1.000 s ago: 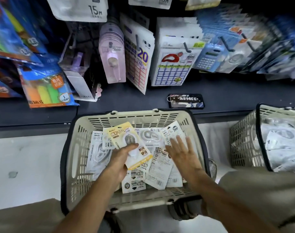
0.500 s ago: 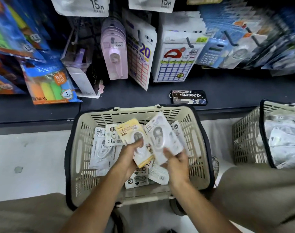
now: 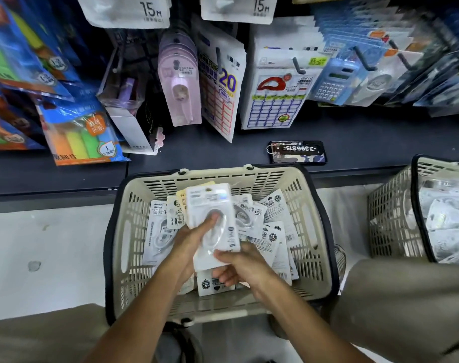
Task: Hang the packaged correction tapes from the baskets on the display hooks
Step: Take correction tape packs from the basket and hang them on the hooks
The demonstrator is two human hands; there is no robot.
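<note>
Your left hand (image 3: 194, 238) grips at 11 o'clock, thumb on top. Your right hand (image 3: 242, 265) pinches at 1 o'clock, fingers (image 3: 224, 275) curled beneath.

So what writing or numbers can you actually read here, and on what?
"15M": two white hanging packs and.
"20": hanging sticker sheet pack.
"-3396815-": key tag on the phone, read upside down.
"15": round badge on a basket pack.
"1": highlighter pack.
All other print is too small or blurred.
</note>
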